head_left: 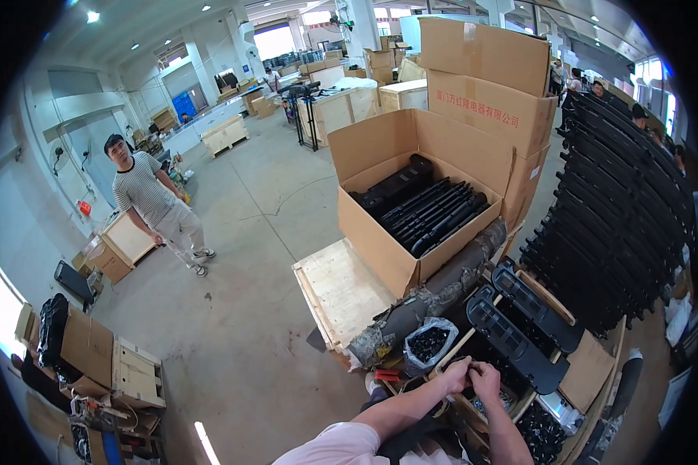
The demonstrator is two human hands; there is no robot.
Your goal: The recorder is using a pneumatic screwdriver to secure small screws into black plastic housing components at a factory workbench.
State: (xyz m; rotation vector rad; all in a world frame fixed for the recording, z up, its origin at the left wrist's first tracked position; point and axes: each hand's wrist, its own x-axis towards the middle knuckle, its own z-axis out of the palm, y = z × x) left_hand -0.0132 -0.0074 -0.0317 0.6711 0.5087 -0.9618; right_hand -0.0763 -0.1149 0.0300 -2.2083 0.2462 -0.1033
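Observation:
My left hand [455, 375] and my right hand [486, 380] meet close together over a wooden-edged tray [520, 403] of small black parts at the lower middle. Both have fingers curled, pinching something small and dark between them; what it is I cannot tell. Just beyond the hands lie two long black slotted plastic panels [520, 325]. Left of the hands stands a clear plastic bag of small black pieces [428, 345].
An open cardboard box of long black parts [426, 205] rests on a wooden crate [341, 291], with sealed cartons [488, 85] behind. A tall rack of black panels [620, 217] fills the right. A person in a striped shirt [151, 201] stands on the floor at left.

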